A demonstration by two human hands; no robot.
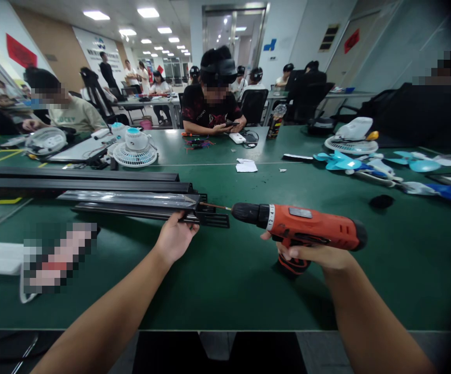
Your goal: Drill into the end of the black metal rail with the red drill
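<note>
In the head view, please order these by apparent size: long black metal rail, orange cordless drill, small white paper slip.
1. long black metal rail
2. orange cordless drill
3. small white paper slip, though farther away

Drill [307, 228]: housing of orange plastic, smooth, with a low gloss. There is a small silver-grey plate on top and a white collar behind the chuck. The chuck is black, matt and ribbed. The grip is black and may be rubbery, but it is mostly covered by the right hand [319, 254].

Bit [215, 206]: thin bare metal, dull brownish.

Black rails [132, 208]: hard ribbed profiles, matt black on the sides. The uppermost face is glossy and streaked with reflected ceiling light.

Table [225, 291]: green covering, matt, smooth and even.

Fan [135, 148]: white plastic, fairly shiny, with a fine moulded grille.

Paper scraps [246, 166]: white, matt, creased.

Fan blades [342, 162]: pale blue plastic, smooth, glossy.
</note>
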